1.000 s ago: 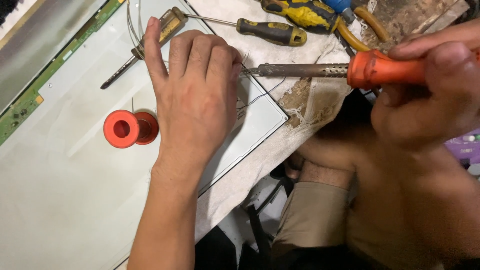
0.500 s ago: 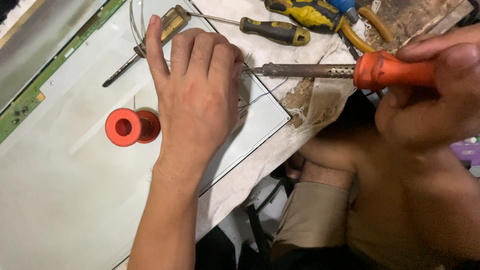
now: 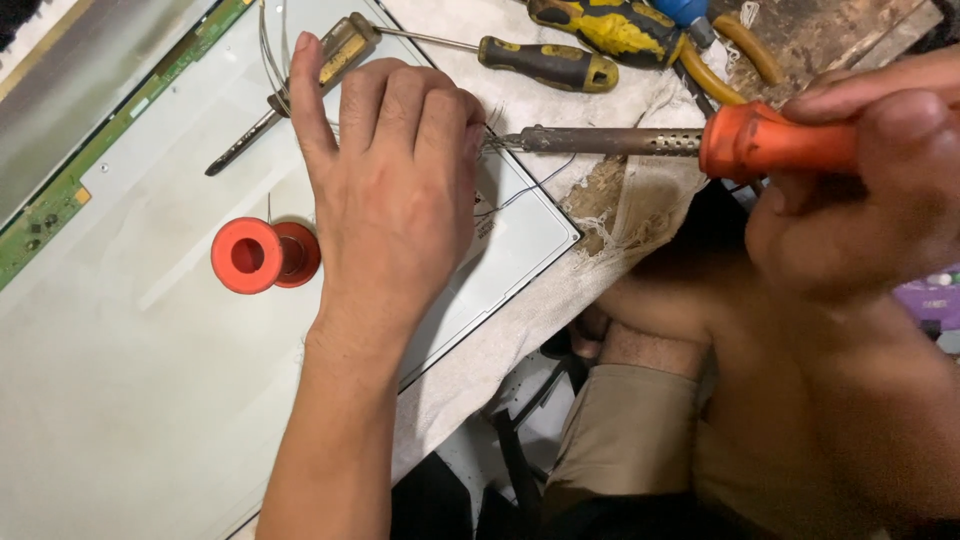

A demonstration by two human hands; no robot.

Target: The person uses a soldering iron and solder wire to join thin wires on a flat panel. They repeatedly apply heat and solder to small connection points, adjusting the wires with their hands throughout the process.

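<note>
My right hand (image 3: 880,170) grips the orange handle of a soldering iron (image 3: 690,142), whose metal barrel points left. Its tip meets the fingertips of my left hand (image 3: 395,190), which lies palm down on a large white panel (image 3: 130,390). The left fingers pinch thin wires (image 3: 530,185) at the iron's tip; the exact grip is hidden under the hand. An orange solder spool (image 3: 262,255) lies on the panel just left of my left wrist.
A yellow-and-black screwdriver (image 3: 545,62), another tool with yellow handles (image 3: 610,25) and a brown-handled tool (image 3: 335,60) lie at the top on a worn white cloth (image 3: 600,220). A green circuit strip (image 3: 60,205) edges the panel at left. My legs are below the table edge.
The view has shifted slightly; the soldering iron has moved a little to the right while its tip stays at my left fingertips. The left hand has stayed in place.
</note>
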